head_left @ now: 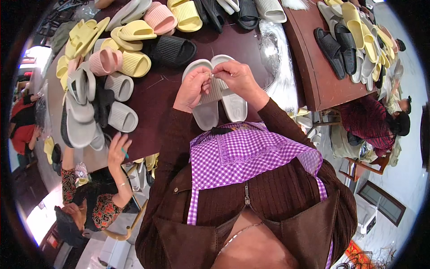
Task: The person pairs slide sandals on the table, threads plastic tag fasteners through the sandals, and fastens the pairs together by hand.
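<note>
A pair of light grey slide sandals stands side by side on the dark red table in front of me, the left sandal and the right sandal with toes pointing away. Over their straps both my hands meet. My left hand is closed, its fingers curled and thumb pressed in. Close against it, my right hand pinches with thumb and forefinger. Something tiny and pale may be between the fingertips, too small to name. The hands partly cover the straps.
Yellow, pink, grey and black slides, such as a black slide, line the table's far and left sides. White strands hang at its right edge. A second table holds more slides. A co-worker's hand reaches in at left.
</note>
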Action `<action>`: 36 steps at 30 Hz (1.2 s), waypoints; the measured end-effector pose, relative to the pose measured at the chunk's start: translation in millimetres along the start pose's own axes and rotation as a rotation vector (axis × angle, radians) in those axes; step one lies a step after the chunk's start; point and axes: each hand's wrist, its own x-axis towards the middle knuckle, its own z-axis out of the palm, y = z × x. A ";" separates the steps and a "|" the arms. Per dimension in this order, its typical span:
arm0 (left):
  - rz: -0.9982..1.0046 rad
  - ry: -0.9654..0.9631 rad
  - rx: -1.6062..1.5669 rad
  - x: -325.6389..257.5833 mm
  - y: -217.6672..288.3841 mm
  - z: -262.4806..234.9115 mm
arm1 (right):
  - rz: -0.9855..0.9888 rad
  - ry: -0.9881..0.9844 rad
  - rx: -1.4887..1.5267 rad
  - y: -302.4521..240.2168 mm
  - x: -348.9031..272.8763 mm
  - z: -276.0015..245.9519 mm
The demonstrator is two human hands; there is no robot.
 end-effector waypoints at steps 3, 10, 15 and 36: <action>0.000 -0.004 0.004 0.0 0.0 -1.6 | 0.005 0.001 -0.001 -2.1 0.0 -1.5; 0.008 -0.030 0.018 1.3 0.4 -2.6 | 0.001 0.000 -0.015 -3.9 0.4 -1.8; 0.007 -0.036 0.060 -0.3 0.4 -3.2 | -0.071 -0.001 -0.087 -5.7 -0.5 -2.5; 0.003 0.341 0.128 17.4 -30.7 -42.5 | 0.225 0.102 0.034 49.8 -28.8 21.3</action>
